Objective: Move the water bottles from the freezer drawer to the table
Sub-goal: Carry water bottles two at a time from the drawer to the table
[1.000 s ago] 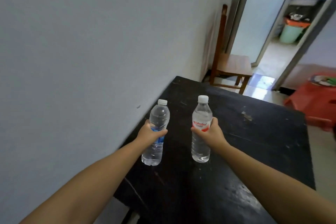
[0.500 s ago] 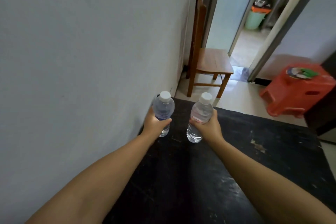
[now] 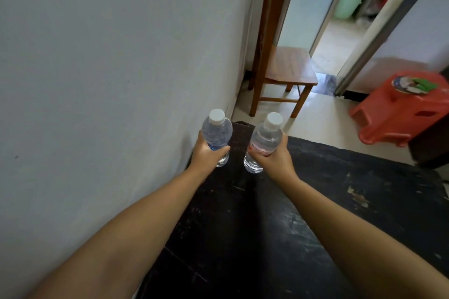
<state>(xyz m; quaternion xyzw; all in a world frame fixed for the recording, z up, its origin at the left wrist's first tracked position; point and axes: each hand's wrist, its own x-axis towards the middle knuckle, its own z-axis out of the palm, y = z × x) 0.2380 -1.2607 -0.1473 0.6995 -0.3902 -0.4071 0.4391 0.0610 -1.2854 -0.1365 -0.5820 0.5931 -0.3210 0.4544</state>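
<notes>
Left hand [image 3: 211,153]: grasps blue bottle [image 3: 217,135]
Right hand [image 3: 273,160]: grasps red bottle [image 3: 263,141]
Risk: bases seemingly near the surface [image 3: 255,238] edge; releasing could tip one off

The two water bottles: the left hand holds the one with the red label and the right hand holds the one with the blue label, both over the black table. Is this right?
Not quite: the labels are swapped. In the head view the left hand holds the blue-label bottle and the right hand holds the red-label bottle, both over the black table.
</notes>
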